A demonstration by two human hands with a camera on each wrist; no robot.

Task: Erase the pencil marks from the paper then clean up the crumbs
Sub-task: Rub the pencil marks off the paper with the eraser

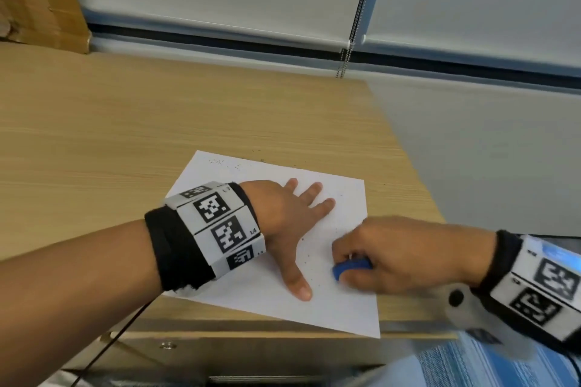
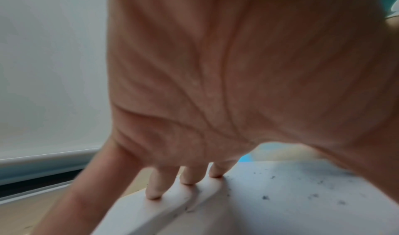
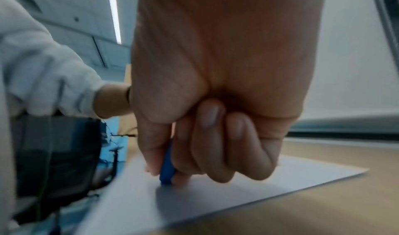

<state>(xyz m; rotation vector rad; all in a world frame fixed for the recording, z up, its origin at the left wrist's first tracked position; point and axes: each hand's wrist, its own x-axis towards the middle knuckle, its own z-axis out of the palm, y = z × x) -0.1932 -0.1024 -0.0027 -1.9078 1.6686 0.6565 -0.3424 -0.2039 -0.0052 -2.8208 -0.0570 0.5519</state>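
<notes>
Pressing our left hand [image 1: 283, 223] flat on the white paper [image 1: 345, 308], we hold the sheet with straight, spread fingers [image 2: 154, 185] and the thumb angled toward the near edge. The paper lies on the wooden desk [image 1: 157, 135], close to its near right corner. Our right hand [image 1: 405, 254] sits just right of the left thumb, thumb and curled fingers [image 3: 215, 144] pinching a blue eraser [image 1: 350, 267] whose tip touches the sheet. Dark crumbs [image 2: 265, 197] speckle the paper, thickest between the two hands and along the far edge.
</notes>
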